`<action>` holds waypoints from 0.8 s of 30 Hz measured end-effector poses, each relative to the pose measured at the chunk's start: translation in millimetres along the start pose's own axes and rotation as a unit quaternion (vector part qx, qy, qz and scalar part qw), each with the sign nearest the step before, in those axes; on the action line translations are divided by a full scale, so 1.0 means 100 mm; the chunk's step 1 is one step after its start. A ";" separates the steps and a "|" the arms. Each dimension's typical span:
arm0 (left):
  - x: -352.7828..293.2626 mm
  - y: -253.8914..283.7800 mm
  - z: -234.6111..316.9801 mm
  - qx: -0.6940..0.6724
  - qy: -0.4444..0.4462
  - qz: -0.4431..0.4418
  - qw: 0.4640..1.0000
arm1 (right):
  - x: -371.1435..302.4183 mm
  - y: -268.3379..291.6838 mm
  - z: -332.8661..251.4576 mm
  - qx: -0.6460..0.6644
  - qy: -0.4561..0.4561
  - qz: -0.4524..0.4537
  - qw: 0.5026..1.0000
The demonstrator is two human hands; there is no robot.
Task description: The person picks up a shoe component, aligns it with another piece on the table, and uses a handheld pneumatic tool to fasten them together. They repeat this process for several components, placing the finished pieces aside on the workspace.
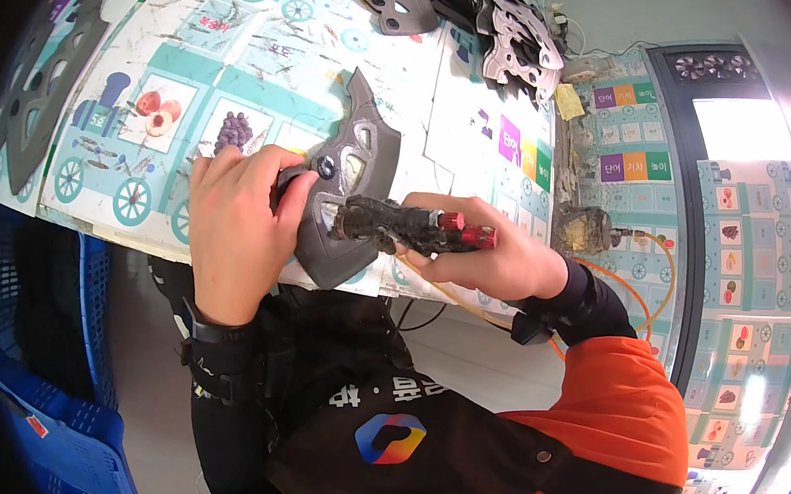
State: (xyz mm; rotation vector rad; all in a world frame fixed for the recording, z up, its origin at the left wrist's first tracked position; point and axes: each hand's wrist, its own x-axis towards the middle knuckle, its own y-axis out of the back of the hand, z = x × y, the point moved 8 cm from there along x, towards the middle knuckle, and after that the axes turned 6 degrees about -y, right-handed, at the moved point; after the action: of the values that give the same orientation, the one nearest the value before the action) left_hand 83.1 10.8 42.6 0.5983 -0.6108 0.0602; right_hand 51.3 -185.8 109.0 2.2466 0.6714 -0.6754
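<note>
My left hand (242, 232) is closed on the edge of a dark grey, curved plastic part (369, 134) with cutouts and a pointed tip. The part is held tilted above the near edge of the table, with a dark round hole close to my thumb. In my right hand (504, 254) is a grimy black spray gun (398, 226) with two red knobs at its back end. Its front end is directly over the part's face; whether it touches cannot be made out. My right fingers are partly hidden behind the gun.
The table (289, 49) wears a smudged sheet of pictures. Black and grey parts (513, 34) pile up at the far right, with more grey parts (49, 99) at the left edge. Blue crates (63, 427) stand lower left. Orange and yellow hoses (645, 305) run at right beside a stained cup-like container (587, 230).
</note>
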 end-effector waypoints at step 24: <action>0.49 0.62 0.02 -0.020 0.029 0.041 0.999 | -0.46 0.93 1.69 -0.183 -0.019 0.470 0.863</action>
State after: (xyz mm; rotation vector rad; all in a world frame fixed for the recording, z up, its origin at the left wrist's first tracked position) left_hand 108.2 55.0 102.9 0.5313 -0.5783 0.1427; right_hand 29.8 -380.0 74.2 1.8689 -0.3331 -0.0736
